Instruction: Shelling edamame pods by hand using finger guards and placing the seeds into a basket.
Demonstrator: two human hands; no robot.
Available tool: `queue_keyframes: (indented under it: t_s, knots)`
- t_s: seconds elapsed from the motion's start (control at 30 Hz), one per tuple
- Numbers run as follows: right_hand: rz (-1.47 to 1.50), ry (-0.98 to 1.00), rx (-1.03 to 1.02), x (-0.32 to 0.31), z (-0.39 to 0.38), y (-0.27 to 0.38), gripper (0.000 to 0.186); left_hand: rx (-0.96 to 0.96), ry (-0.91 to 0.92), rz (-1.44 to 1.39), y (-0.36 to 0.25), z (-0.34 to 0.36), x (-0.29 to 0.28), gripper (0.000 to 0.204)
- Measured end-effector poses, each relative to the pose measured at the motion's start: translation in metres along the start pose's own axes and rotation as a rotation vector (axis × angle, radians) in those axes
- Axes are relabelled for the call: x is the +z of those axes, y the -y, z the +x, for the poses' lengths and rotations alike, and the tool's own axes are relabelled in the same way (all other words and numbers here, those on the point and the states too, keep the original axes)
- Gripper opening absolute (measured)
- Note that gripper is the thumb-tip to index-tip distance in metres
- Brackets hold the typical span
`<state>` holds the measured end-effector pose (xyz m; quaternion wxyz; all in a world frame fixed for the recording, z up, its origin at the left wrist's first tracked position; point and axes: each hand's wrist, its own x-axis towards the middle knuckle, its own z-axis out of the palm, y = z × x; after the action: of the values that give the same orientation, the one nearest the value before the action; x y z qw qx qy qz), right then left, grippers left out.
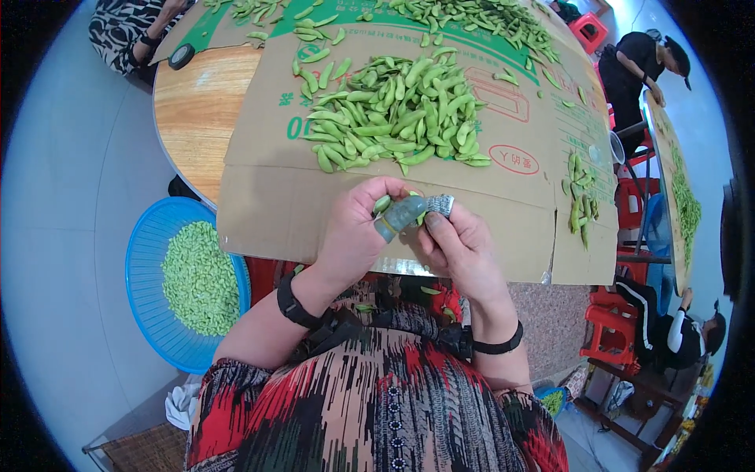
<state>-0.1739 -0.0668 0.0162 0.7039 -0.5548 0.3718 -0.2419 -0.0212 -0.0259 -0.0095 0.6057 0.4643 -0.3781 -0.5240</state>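
Observation:
My left hand [354, 232], its thumb in a grey-blue cover, is closed on a green bean pod [383, 204] above the cardboard's near edge. My right hand [464, 248] meets it, a grey knitted cover on one finger, pinching a pod partly hidden between the fingers. Just beyond both hands lies a heap of green pods [397, 114] on the printed cardboard [259, 204]. A smaller group of pods [580, 197] is at the right. Below the table edge at the left, a blue plastic basket [145, 279] holds shelled beans [197, 279].
More pods [487, 23] cover the cardboard's far part, beside bare wooden tabletop [197, 110] at left. A person's patterned sleeve [118, 35] shows top left. At right, two people [633, 67] [684, 338] are at another table [657, 126] with pods and red stools [609, 330].

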Motion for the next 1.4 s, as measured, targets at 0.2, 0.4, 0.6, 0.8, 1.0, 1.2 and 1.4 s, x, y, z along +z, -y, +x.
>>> queue_keyframes:
  t_s: [0.2, 0.4, 0.6, 0.8, 1.0, 1.2, 1.4]
  knots:
    - [0.585, 0.054, 0.242, -0.001, -0.001, 0.017, 0.018, -0.268, 0.305, -0.63, 0.0, 0.013, -0.014, 0.014]
    - [0.192, -0.105, 0.005, -0.001, 0.007, -0.005, 0.014, 0.07, 0.067, 0.113, 0.013, 0.015, 0.002, 0.015]
    - [0.373, -0.018, 0.0, -0.009, 0.011, -0.004, 0.018, 0.003, 0.031, -0.11, 0.009, 0.011, 0.001, 0.017]
    - [-0.848, -0.57, -0.35, -0.045, 0.026, 0.016, 0.018, -0.095, 0.092, -0.262, 0.001, 0.012, 0.0, 0.02]
    - [-1.217, -0.586, -0.151, -0.048, 0.025, 0.007, 0.017, -0.145, 0.303, -0.098, -0.004, 0.01, 0.0, 0.018]
    - [-1.086, -0.619, -0.328, -0.046, 0.015, -0.007, 0.016, 0.036, 0.39, 0.285, 0.001, 0.012, 0.003, 0.01]
    - [-0.174, -0.353, -0.206, -0.026, -0.001, -0.007, 0.014, -0.112, 0.137, 0.074, 0.001, 0.011, 0.005, 0.016]
